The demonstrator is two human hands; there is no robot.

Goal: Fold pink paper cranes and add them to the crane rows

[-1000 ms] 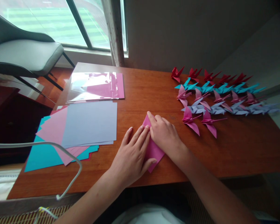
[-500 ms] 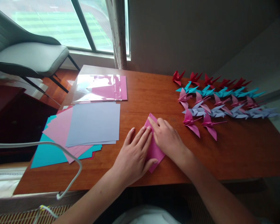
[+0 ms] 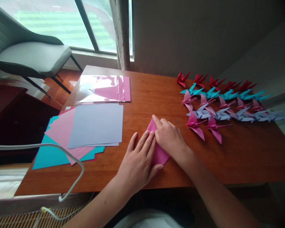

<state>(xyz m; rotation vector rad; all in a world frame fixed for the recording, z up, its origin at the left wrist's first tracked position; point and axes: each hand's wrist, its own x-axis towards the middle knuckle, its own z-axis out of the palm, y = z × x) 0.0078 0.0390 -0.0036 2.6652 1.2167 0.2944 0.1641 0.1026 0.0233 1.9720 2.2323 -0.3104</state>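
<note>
A folded sheet of magenta origami paper lies on the table in front of me, its pointed corner facing away. Across its left side my left hand rests palm down, open, fingers spread and the fingertips pressing on the sheet. My right hand is closed over the upper right part, its index finger pushed out along the far corner and the other fingers curled. Both hands cover much of the paper, so its folds are partly hidden. To the right, two magenta paper cranes stand nearest to my right hand.
Rows of red, turquoise, pink and lavender cranes line the table's right side. On the left lie fanned paper sheets and a clear plastic packet with magenta paper. A white cable arches over the left edge; beyond stands a chair.
My right index finger has slid slightly toward the far corner of the magenta paper. The left hand stays pressed on the sheet. The whole view has shifted a little.
</note>
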